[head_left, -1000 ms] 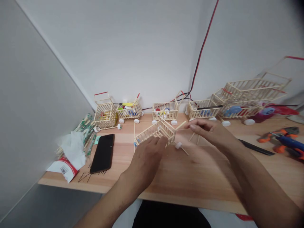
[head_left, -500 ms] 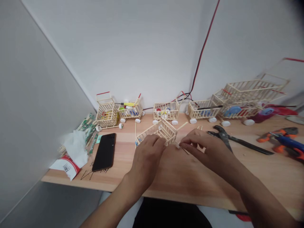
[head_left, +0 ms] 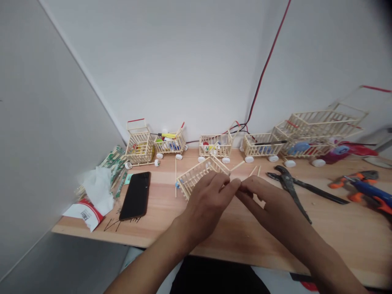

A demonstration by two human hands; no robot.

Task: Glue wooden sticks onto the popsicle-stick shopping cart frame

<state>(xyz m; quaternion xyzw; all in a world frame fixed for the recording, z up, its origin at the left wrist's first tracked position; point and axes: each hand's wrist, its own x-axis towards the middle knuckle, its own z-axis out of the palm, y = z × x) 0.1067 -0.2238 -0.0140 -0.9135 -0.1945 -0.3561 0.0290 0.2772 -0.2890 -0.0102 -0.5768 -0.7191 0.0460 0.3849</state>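
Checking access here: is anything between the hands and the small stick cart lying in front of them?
Nothing visible. The left hand has its fingers at the stick cart, at its right end, and the right hand meets them there. The pliers and the phone lie off to either side.

From where I stand, the left hand [head_left: 208, 204] covers the near right corner of the stick basket [head_left: 192, 177]. Where its fingertips meet those of the right hand [head_left: 266, 202], the grip is too small to read, and whether anything is pinched there cannot be made out. The tissue [head_left: 98, 188] at the left end of the table [head_left: 337, 228] is blurred, as is the big stick cart [head_left: 324, 122] far right. The orange-and-blue tool [head_left: 367, 190] is cut by the right edge. The red cable [head_left: 269, 57] runs off the top.
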